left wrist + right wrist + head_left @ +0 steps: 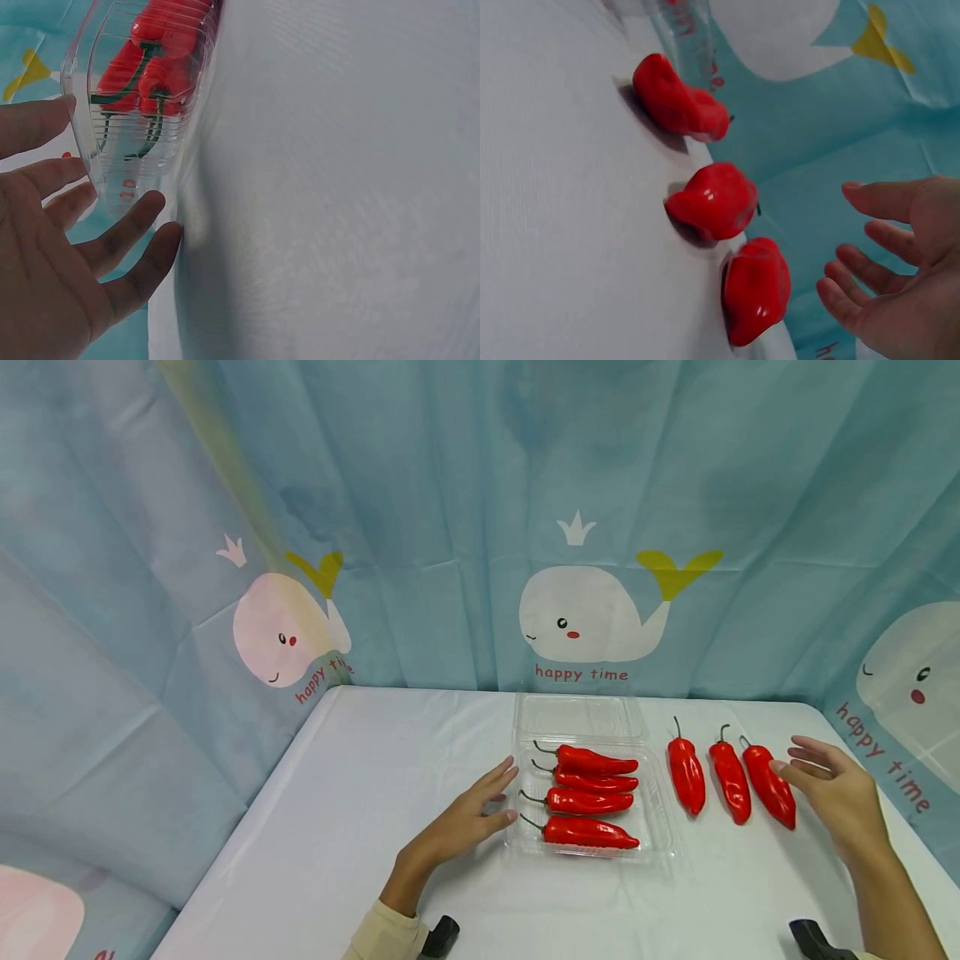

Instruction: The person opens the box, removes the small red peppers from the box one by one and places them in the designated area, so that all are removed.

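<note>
From the head camera, the words "happy time" run in red beneath a white whale (585, 618) printed on the blue curtain (450, 485) behind my table (337, 793). My left hand (468, 814) lies flat with fingers straight, its fingertips at the left edge of a clear plastic tray (656, 814) that holds four red peppers (588, 797) lying side by side, stems to the left. My right hand (832, 789) hovers spread and loose, holding nothing, just beside the rightmost of three loose peppers (731, 777) that lie in a row right of the tray. At my left wrist, the left hand (52, 255) is seen palm-on, fingers (131, 225) extended, two of them touching the ribbed wall of the tray (97, 150); the peppers (154, 60) and their dark stems show through the plastic. At my right wrist, the right hand (900, 277) is wide and relaxed, fingers slightly bent, apart from the nearest of the loose peppers (757, 296); part of a red letter shows on the curtain (795, 112) below, too little to read.
</note>
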`<state>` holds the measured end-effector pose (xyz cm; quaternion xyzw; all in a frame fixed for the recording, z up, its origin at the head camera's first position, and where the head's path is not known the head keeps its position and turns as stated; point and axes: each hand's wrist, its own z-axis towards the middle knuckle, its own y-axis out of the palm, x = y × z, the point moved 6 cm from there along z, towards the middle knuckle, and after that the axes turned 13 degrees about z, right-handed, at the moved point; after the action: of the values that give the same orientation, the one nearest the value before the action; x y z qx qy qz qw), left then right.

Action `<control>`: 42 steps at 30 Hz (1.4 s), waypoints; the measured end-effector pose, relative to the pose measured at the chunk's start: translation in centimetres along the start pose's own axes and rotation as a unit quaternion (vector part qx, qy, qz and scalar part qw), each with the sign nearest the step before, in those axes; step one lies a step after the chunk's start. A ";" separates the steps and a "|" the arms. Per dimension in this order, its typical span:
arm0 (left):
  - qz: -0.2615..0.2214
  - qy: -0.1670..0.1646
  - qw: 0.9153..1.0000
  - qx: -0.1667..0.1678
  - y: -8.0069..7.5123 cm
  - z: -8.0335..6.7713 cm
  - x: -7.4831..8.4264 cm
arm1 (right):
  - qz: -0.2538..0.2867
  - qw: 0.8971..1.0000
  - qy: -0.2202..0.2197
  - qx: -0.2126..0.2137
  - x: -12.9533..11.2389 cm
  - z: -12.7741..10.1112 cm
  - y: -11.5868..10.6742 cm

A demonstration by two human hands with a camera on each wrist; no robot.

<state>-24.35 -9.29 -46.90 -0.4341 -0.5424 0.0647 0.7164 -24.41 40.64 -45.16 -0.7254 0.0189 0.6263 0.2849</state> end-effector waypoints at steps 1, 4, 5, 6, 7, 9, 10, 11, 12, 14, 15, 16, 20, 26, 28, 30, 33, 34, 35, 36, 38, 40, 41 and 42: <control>0.000 0.000 1.000 0.000 0.0 0.0 0.0 | 0.000 1.000 -0.004 0.002 -0.3 -0.1 0.1; 0.001 0.000 1.000 -0.001 0.1 0.0 -0.1 | 0.003 1.000 -0.016 0.005 -1.0 -0.5 0.4; 0.001 0.000 1.000 -0.001 0.1 0.0 -0.1 | 0.004 1.000 -0.020 0.005 -1.2 -0.6 0.5; 0.001 0.001 1.000 -0.001 0.1 0.0 -0.1 | 0.005 1.000 -0.024 0.004 -1.5 -0.7 0.7; 0.001 0.001 1.000 -0.001 0.1 0.0 -0.1 | 0.005 1.000 -0.027 0.002 -1.7 -0.8 0.8; 0.001 0.001 1.000 -0.001 0.1 0.0 -0.1 | 0.005 0.999 -0.034 -0.004 -2.1 -1.1 1.0; 0.000 0.001 1.000 -0.001 0.1 0.0 0.0 | 0.008 0.999 -0.039 -0.007 -2.2 -1.2 1.2; 0.000 0.001 1.000 -0.001 0.1 0.0 0.0 | 0.007 0.999 -0.044 -0.010 -2.4 -1.4 1.3; -0.001 0.001 1.000 -0.001 0.1 -0.1 0.0 | 0.008 0.999 -0.052 -0.014 -2.7 -1.6 1.5; -0.002 0.001 1.000 -0.001 0.0 -0.1 0.1 | 0.012 0.997 -0.069 -0.022 -3.1 -1.9 1.8; -0.002 0.001 1.000 -0.001 0.0 -0.1 0.1 | 0.015 0.996 -0.079 -0.025 -3.3 -2.1 1.9; -0.002 0.001 1.000 -0.001 0.0 -0.1 0.1 | 0.018 0.995 -0.091 -0.028 -3.6 -2.3 2.1; 0.000 0.001 1.000 0.001 0.0 -0.1 0.1 | 0.018 0.992 -0.122 -0.039 -4.5 -2.9 2.8; 0.003 0.001 1.000 0.002 0.0 -0.1 0.0 | 0.010 0.988 -0.143 -0.053 -5.6 -3.8 3.8; 0.002 0.000 1.000 0.002 0.0 -0.1 0.0 | 0.014 0.987 -0.149 -0.064 -5.9 -4.0 4.1; 0.001 -0.001 1.000 0.002 0.0 -0.1 0.0 | 0.020 0.985 -0.155 -0.076 -6.2 -4.3 4.4; 0.000 -0.002 1.000 0.001 0.1 -0.1 -0.1 | 0.025 0.982 -0.161 -0.093 -6.6 -4.6 5.0; -0.001 -0.003 1.000 0.001 0.1 -0.1 -0.1 | 0.025 0.982 -0.162 -0.098 -6.7 -4.8 5.2; -0.001 -0.004 1.000 0.000 0.1 -0.1 -0.1 | 0.026 0.981 -0.163 -0.102 -6.8 -4.9 5.4; -0.001 -0.004 1.000 0.000 0.1 -0.1 -0.1 | 0.025 0.980 -0.165 -0.106 -6.8 -5.0 5.6; 0.000 -0.005 1.000 0.000 0.1 -0.1 -0.1 | 0.025 0.978 -0.170 -0.116 -7.0 -5.3 6.0; 0.000 -0.005 1.000 0.001 0.1 -0.1 -0.1 | 0.027 0.976 -0.175 -0.125 -7.3 -5.5 6.4; 0.001 -0.005 1.000 0.001 0.1 0.0 0.0 | 0.027 0.975 -0.177 -0.130 -7.4 -5.7 6.6; 0.002 -0.005 1.000 0.001 0.1 0.0 0.0 | 0.027 0.974 -0.178 -0.134 -7.6 -5.8 6.7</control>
<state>-24.30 -9.27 -46.98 -0.4338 -0.5450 0.0692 0.7141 -23.40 29.97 -40.52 -0.6331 -0.0966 0.7498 0.1663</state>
